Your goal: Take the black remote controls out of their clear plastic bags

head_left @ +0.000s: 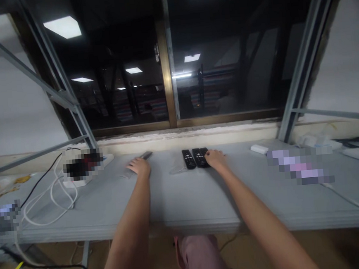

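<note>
Two black remote controls stand out at the middle of the table: one on the left point(189, 158) and another on the right point(199, 156), side by side. My right hand point(216, 158) has its fingers bent against the right edge of the right-hand remote, gripping there; its fingertips are partly hidden. My left hand point(139, 166) rests palm down with fingers stretched to the left, over a clear plastic bag point(126, 174). Just beyond it lies a dark grey, slim object point(146, 155), perhaps another remote, partly covered by the hand. A clear bag point(177, 164) lies left of the remotes.
A white power strip point(108, 160) with looped white cables point(52, 202) is at left. On the right are a white adapter point(259, 149), a blurred purple item point(297, 166) and a white cable point(352, 199). Metal posts point(298, 67) frame the window behind.
</note>
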Motion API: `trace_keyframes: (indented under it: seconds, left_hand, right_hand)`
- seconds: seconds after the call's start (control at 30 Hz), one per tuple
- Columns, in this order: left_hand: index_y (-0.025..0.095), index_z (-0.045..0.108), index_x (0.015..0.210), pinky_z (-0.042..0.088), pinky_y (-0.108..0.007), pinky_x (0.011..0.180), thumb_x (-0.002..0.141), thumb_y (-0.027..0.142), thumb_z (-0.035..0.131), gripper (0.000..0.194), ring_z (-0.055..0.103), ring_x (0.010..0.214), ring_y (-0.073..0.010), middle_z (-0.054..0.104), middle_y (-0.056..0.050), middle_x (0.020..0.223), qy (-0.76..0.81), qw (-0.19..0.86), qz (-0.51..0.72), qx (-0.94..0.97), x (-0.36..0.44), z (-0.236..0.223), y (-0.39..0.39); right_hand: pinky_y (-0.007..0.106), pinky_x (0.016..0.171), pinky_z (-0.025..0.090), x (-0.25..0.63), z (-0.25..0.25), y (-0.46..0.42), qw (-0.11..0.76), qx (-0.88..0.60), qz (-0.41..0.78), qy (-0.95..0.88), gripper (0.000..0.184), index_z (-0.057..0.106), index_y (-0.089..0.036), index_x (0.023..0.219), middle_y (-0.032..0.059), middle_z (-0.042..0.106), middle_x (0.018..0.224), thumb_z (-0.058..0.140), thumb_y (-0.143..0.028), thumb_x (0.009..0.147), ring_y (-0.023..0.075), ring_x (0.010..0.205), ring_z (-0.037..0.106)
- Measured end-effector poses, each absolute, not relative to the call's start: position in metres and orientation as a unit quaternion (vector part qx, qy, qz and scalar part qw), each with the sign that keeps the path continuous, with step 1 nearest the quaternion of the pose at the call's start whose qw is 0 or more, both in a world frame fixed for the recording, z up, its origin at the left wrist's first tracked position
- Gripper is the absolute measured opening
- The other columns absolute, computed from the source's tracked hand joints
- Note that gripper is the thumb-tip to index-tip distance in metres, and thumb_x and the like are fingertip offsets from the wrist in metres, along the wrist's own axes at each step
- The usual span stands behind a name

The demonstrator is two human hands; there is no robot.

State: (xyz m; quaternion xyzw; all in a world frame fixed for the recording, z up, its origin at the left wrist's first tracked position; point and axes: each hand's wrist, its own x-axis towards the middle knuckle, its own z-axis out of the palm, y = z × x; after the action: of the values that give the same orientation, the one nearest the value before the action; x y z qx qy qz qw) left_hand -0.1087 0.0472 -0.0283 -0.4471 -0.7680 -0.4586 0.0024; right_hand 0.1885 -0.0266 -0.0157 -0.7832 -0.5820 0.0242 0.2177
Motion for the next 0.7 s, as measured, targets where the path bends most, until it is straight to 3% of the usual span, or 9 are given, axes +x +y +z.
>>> trace_keyframes:
  seconds: [0.1,0.23,0.43,0.7]
  left_hand:
    - [0.01,0.061,0.092,0.024,-0.06,0.1,0.081,0.012,0.043,0.021,0.036,0.128,-0.0391,0.057,-0.027,0.116,-0.763,-0.026,-0.447,-0.466,-0.111,-0.026,0.046]
    - [0.014,0.058,0.078,0.026,-0.056,0.101,0.078,0.021,0.058,0.006,0.036,0.129,-0.0396,0.06,-0.025,0.111,-0.741,-0.017,-0.434,-0.512,-0.105,-0.016,0.041]
    - [0.018,0.056,0.089,0.039,-0.047,0.093,0.059,0.019,0.078,0.037,0.048,0.12,-0.0393,0.061,-0.022,0.11,-0.767,-0.108,-0.426,-0.468,-0.107,0.0,0.036]
    - [0.018,0.06,0.067,0.047,-0.037,0.08,0.051,0.026,0.083,0.029,0.053,0.115,-0.0368,0.067,-0.018,0.098,-0.778,-0.144,-0.409,-0.455,-0.119,0.007,0.044]
  right_hand:
    - [0.05,0.094,0.033,0.186,-0.015,-0.027,0.225,-0.781,0.019,-0.582,0.035,0.064,-0.021,0.111,0.0124,0.06,0.119,0.04,-0.03,0.088,0.0305,0.113,0.048]
    - [0.05,0.094,0.033,0.183,-0.016,-0.027,0.227,-0.776,0.021,-0.588,0.034,0.063,-0.02,0.112,0.013,0.058,0.12,0.041,-0.03,0.088,0.0307,0.114,0.046]
    - [0.05,0.095,0.032,0.182,-0.019,-0.028,0.206,-0.75,0.014,-0.629,0.034,0.061,-0.018,0.115,0.013,0.055,0.124,0.043,-0.027,0.088,0.0306,0.117,0.042]
    - [0.046,0.093,0.032,0.182,-0.019,-0.025,0.244,-0.743,-0.026,-0.623,0.032,0.061,-0.019,0.115,0.0127,0.055,0.123,0.045,-0.025,0.087,0.0287,0.115,0.042]
